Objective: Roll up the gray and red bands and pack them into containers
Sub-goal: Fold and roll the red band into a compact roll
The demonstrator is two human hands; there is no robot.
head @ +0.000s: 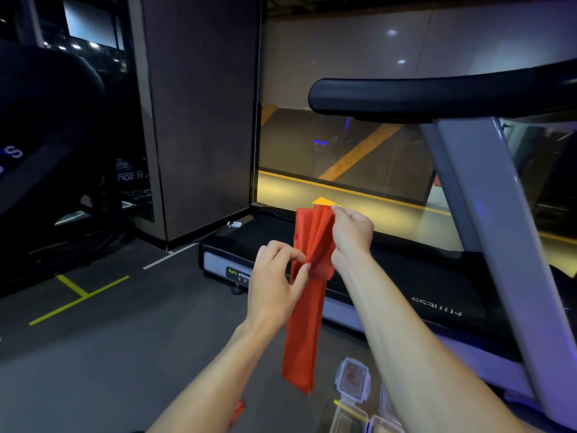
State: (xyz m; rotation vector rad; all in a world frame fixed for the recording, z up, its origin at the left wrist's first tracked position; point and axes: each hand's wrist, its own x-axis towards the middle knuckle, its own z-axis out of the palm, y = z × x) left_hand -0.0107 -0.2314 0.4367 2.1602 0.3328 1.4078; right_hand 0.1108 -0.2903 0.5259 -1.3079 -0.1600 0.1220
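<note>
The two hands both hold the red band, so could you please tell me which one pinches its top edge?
The right hand, higher up, pinches the red band at its top; the left hand grips lower.

The room is lying dim, with warm yellow light glowing through the window (343, 145) ahead. The left side is sinking into near black. Ceiling lights are glaring as reflected spots. Straight edges are bending toward the frame borders.

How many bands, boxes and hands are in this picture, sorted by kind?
Red bands: 1, the red band held up by both hands
Clear containers: at least 3, partly hidden by the arm
Hands: 2, left hand and right hand
Total: 6
</note>
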